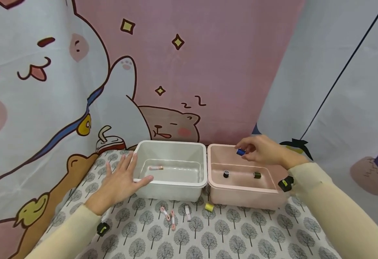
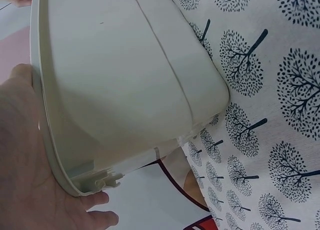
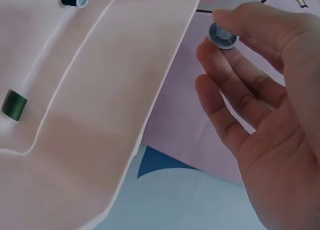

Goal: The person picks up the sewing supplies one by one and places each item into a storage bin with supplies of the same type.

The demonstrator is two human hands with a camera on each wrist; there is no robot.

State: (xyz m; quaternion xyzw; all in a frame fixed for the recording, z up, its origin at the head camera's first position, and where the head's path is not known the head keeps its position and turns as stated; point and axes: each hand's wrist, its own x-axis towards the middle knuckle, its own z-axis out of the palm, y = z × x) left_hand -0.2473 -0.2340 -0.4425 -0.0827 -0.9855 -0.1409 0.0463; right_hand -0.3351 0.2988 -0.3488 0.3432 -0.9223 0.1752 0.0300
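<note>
My right hand [image 1: 262, 150] pinches a blue thread spool [image 1: 241, 151] between thumb and fingertips, over the back of the pink bin [image 1: 240, 189]. In the right wrist view the spool's pale end [image 3: 223, 36] faces the camera. Inside that bin lie a black thread spool [image 1: 226, 174] and a green thread spool [image 1: 257, 175]. With fingers spread, my left hand [image 1: 119, 180] rests at the left rim of the white bin [image 1: 172, 182]. A small pinkish folded strip [image 1: 156, 168] is on the white bin's floor.
On the tree-print cloth [image 1: 208, 241] before the bins lie a yellow thread spool [image 1: 209, 207], a white folded strip [image 1: 187, 213] and two pinkish folded strips [image 1: 173, 220]. The bins stand side by side. A cartoon-print curtain [image 1: 221, 72] hangs behind them.
</note>
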